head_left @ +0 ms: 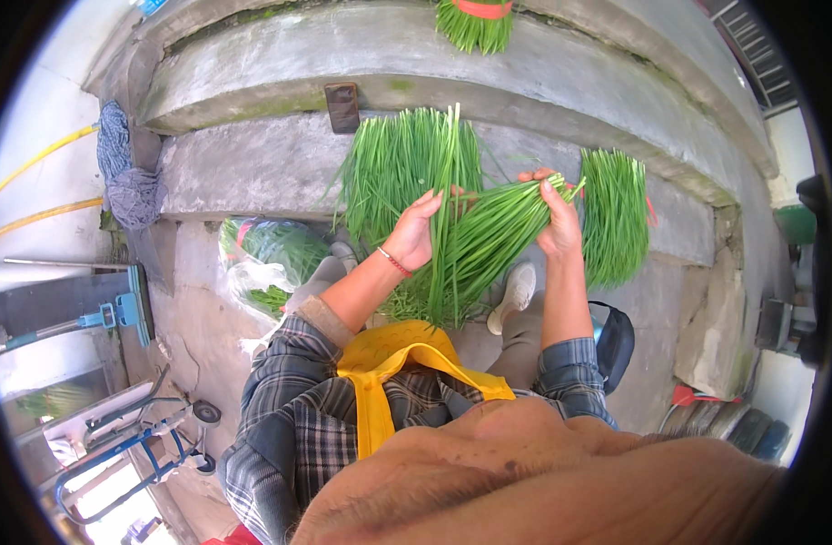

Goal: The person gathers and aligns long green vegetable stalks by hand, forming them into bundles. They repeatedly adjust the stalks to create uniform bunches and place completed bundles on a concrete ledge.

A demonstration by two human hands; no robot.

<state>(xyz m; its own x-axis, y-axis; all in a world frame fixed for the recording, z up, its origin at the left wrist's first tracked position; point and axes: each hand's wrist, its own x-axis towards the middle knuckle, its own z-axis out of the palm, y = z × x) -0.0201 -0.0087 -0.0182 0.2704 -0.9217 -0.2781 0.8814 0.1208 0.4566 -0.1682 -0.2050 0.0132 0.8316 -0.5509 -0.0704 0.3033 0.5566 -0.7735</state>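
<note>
My right hand (561, 227) is closed around the stem ends of a thick bunch of garlic chives (500, 229), whose leaves slant down to the left. In my left hand (411, 238), thumb and fingers close on a thinner strand of garlic chives (447, 186) that hangs upright beside the bunch. Behind my hands a broad pile of loose garlic chives (380, 163) lies on the concrete step (243, 173). Just right of my right hand is another bundle of garlic chives (613, 222), with a bit of red band showing at its side.
A dark phone (342, 107) rests against the step behind the pile. On a higher step lies a red-banded bundle (475, 34). Bagged greens (275, 250) sit by my left foot. A blue hand cart (153, 450) stands at lower left, grey cloth (133, 195) at left.
</note>
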